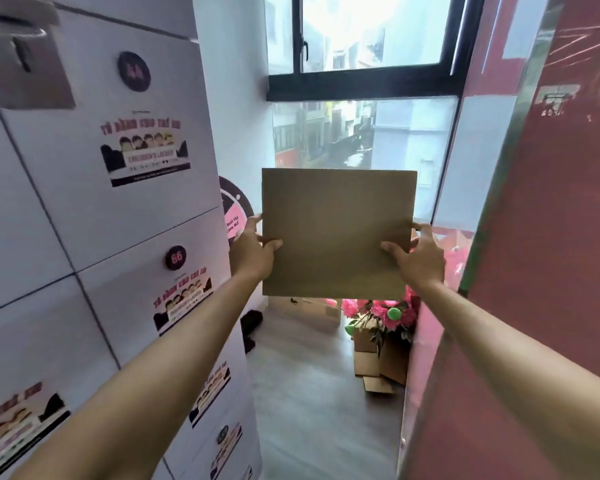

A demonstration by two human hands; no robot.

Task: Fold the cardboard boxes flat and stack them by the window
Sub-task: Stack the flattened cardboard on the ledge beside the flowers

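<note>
Two bare forearms reach forward from the bottom of the view, and they end at a flattened cardboard box [338,233] that is held upright in the air. The left hand [253,249] is clamped on the left edge of the flattened cardboard box, with the thumb lying over the front face and the fingers behind it. The right hand [418,254] grips the right edge in the same way, thumb on the front, fingers curled around the edge. The two hands are well apart, one at each side of the panel.

The flattened cardboard box hangs in front of the lower pane of the window [364,81], which has a black frame, and it covers part of the glass. Below the flattened cardboard box, on the grey floor [312,410], stand some other cardboard boxes [378,362] with open flaps, and pink artificial flowers [385,313] rise out of them. These lie below and to the right of the held panel, close to the window wall.

To the left of the flattened cardboard box stands a wall of white lockers [118,168] with round number plates and printed stickers. To its right is a red panel [551,237].
</note>
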